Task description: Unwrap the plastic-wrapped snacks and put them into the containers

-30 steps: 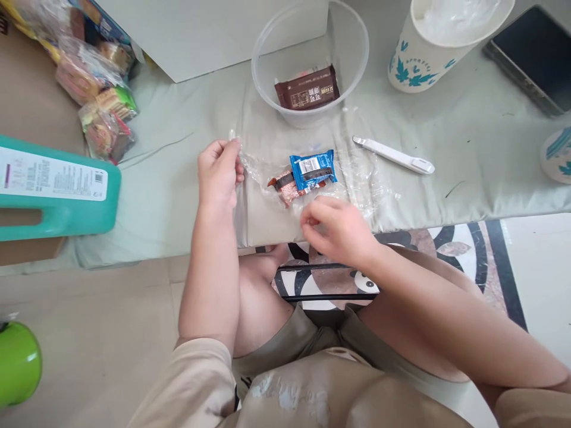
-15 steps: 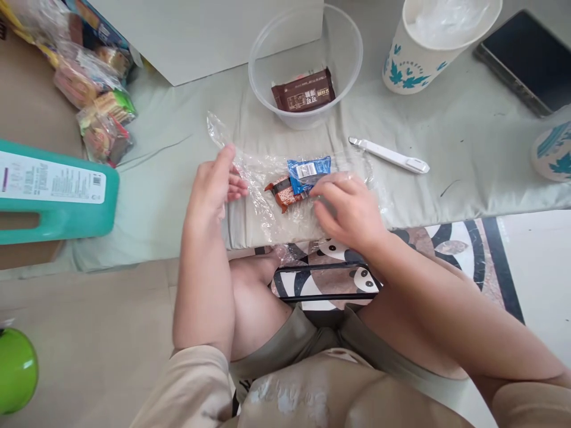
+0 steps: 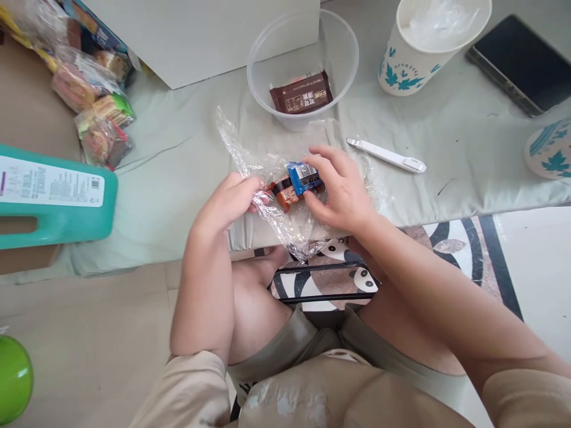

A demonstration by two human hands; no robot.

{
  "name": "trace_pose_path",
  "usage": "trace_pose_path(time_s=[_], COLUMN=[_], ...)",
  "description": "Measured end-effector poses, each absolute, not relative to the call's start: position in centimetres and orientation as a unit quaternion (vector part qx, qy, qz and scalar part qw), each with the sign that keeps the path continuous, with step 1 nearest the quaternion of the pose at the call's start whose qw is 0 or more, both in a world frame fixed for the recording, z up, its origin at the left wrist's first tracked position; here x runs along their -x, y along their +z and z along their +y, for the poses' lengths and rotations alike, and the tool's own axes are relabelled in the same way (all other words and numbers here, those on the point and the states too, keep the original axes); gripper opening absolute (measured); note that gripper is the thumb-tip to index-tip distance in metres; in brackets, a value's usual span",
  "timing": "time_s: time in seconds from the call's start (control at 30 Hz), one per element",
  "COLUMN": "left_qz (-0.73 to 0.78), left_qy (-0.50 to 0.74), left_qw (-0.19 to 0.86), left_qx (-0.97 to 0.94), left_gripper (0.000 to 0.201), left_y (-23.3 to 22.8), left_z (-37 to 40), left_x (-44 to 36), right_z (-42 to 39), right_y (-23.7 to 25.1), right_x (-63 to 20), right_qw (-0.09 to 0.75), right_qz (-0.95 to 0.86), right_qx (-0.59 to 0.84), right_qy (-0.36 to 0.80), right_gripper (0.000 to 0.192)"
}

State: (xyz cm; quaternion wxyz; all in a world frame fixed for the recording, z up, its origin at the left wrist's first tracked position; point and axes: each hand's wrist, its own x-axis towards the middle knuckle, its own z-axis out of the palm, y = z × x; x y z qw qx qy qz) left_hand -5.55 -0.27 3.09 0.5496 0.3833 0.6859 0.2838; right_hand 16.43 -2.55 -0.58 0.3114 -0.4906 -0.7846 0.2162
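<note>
A crumpled sheet of clear plastic wrap point(image 3: 250, 157) lies on the pale green mat point(image 3: 187, 160) in front of me. On it sit a blue snack packet point(image 3: 302, 176) and a brown-orange snack packet point(image 3: 282, 194), touching each other. My left hand point(image 3: 232, 199) pinches the wrap's left part, folded in toward the packets. My right hand point(image 3: 341, 190) rests on the wrap with its fingers against the blue packet. A clear plastic bowl point(image 3: 343, 53) behind them holds a dark brown snack packet point(image 3: 301, 93).
A white pen-like tool point(image 3: 386, 155) lies right of my hands. Two leaf-print paper cups point(image 3: 414, 56) point(image 3: 551, 151), a dark tablet point(image 3: 520, 62), a teal jug point(image 3: 53, 199), wrapped snacks point(image 3: 96, 113), a white box point(image 3: 200, 32) and a green ball point(image 3: 13, 377) surround the mat.
My left hand pulled the wrap's left edge inward over the packets. My right hand moved up from the mat's near edge onto the blue packet.
</note>
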Motion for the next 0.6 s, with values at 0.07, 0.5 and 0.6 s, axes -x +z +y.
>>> trace_pose_path(time_s=[0.07,0.5,0.6], left_qz=[0.666,0.469,0.467], left_qy=[0.313,0.411,0.425], left_qw=[0.575,0.728,0.729], left_qx=[-0.358,-0.286,-0.263], left_gripper=[0.020,0.027,0.028], left_y=[3.5,4.4,4.5], left_z=[-0.2,-0.4,-0.3], left_x=[5.5,2.5,2.1], right_z=[-2.9,-2.2,-2.2], right_y=[-0.9,-1.4,-1.3], right_x=[-16.5,-17.2,-17.5], right_qw=[0.310,0.353,0.380], right_qz=[-0.790,-0.759,-0.727], right_qx=[0.482,0.470,0.490], right_qy=[0.218,0.279,0.297], right_gripper=[0.053,0.083,0.075])
